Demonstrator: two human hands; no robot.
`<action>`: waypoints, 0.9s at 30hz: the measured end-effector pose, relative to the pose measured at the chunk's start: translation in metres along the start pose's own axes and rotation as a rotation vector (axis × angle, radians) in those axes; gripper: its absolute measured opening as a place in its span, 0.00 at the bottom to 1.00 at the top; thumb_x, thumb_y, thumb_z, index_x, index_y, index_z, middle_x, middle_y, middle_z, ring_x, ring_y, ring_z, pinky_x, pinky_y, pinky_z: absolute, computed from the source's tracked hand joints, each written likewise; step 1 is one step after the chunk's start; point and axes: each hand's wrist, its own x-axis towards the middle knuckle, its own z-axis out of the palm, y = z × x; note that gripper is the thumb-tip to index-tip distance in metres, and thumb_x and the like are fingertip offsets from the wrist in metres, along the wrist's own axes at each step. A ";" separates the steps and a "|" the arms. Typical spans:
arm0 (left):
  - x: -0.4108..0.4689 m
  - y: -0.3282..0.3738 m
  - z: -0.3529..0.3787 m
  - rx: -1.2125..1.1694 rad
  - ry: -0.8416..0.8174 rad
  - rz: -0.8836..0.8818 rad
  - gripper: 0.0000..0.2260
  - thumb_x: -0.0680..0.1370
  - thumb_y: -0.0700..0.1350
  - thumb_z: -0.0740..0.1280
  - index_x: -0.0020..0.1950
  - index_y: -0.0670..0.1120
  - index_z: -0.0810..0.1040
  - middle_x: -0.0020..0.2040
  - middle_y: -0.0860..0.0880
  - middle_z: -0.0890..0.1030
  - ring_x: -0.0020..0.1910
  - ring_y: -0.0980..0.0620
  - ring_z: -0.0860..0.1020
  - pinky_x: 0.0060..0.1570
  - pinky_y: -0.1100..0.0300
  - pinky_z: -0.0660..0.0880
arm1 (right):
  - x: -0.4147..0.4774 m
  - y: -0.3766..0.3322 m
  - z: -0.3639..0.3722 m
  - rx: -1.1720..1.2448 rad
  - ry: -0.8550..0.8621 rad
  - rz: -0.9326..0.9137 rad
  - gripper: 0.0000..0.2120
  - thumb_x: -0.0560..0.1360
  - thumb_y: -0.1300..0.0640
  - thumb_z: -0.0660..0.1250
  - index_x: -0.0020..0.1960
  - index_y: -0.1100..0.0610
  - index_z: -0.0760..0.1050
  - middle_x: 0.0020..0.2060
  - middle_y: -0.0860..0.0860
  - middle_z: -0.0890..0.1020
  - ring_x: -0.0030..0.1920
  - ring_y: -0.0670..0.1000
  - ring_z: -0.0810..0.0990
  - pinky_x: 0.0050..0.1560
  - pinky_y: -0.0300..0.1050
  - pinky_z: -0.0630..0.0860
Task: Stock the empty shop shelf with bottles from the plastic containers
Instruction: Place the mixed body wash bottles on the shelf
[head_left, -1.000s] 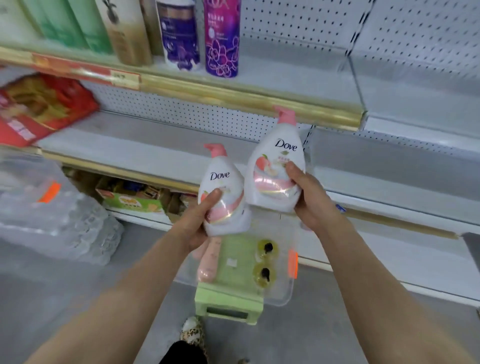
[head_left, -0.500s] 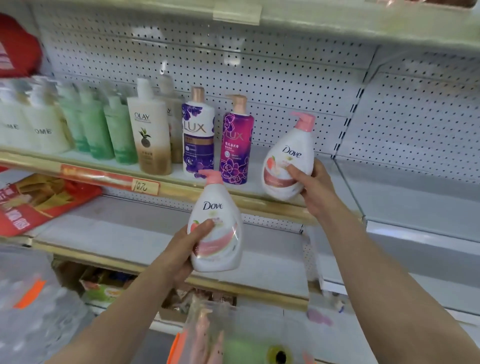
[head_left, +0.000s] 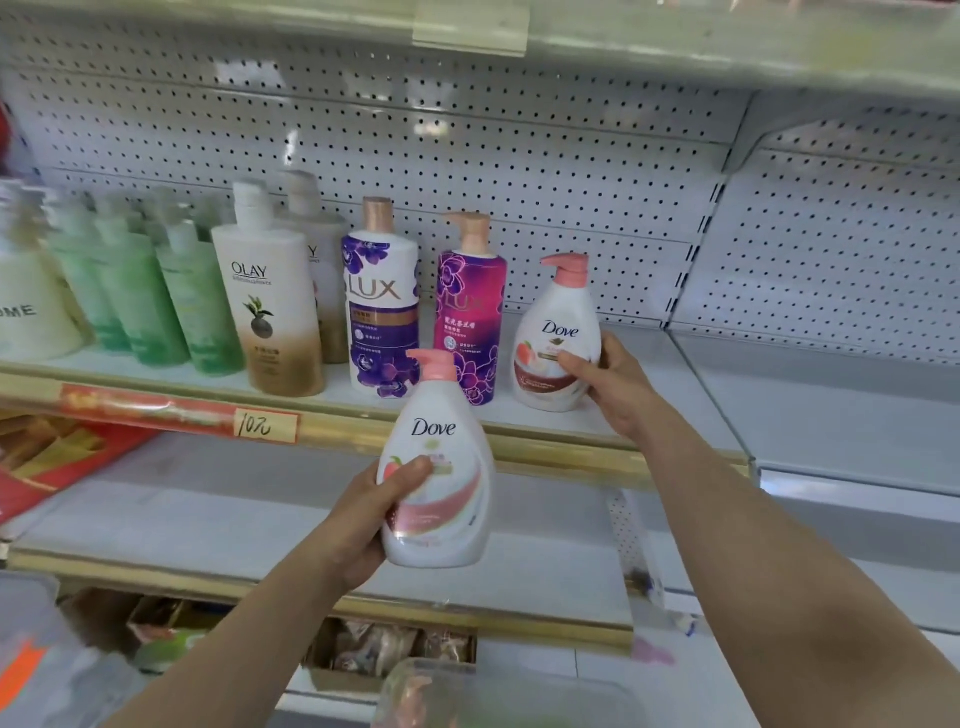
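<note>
My right hand (head_left: 610, 387) grips a white Dove bottle (head_left: 557, 338) with a pink pump, its base on or just above the upper shelf (head_left: 649, 415), right of the purple Lux bottle (head_left: 470, 312). My left hand (head_left: 371, 514) holds a second white Dove bottle (head_left: 436, 478) in the air, below and in front of that shelf's gold edge. A clear plastic container (head_left: 498, 696) shows blurred at the bottom edge.
On the upper shelf stand a blue-white Lux bottle (head_left: 382, 306), an Olay bottle (head_left: 275, 301), several green bottles (head_left: 156, 291) and white ones at far left. Red packets (head_left: 47, 457) lie on the middle shelf. The shelf bay to the right (head_left: 841, 415) is bare. Cardboard boxes (head_left: 384, 649) sit low down.
Both hands rose from above the container up to the shelves. The right hand carried its Dove bottle onto the upper shelf beside the Lux bottle; the left bottle lifted slightly.
</note>
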 end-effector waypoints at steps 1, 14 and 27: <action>0.001 0.000 0.002 0.002 -0.007 0.002 0.35 0.60 0.55 0.81 0.63 0.40 0.78 0.59 0.38 0.81 0.57 0.39 0.81 0.54 0.47 0.79 | 0.001 -0.001 -0.001 -0.011 -0.011 0.005 0.31 0.70 0.58 0.78 0.70 0.50 0.71 0.60 0.49 0.83 0.61 0.53 0.82 0.59 0.51 0.80; -0.008 -0.004 0.027 -0.030 -0.031 0.046 0.35 0.61 0.54 0.81 0.63 0.40 0.78 0.59 0.38 0.82 0.56 0.40 0.81 0.52 0.49 0.80 | 0.026 -0.012 0.001 -0.237 0.051 0.017 0.30 0.71 0.51 0.78 0.71 0.51 0.73 0.59 0.49 0.82 0.59 0.53 0.81 0.61 0.55 0.79; 0.011 0.013 0.094 0.014 -0.024 0.109 0.22 0.74 0.51 0.70 0.63 0.41 0.78 0.58 0.41 0.83 0.57 0.45 0.81 0.53 0.52 0.79 | -0.087 -0.075 0.020 -0.298 -0.332 0.154 0.25 0.72 0.39 0.73 0.63 0.51 0.79 0.56 0.49 0.86 0.56 0.51 0.84 0.60 0.51 0.79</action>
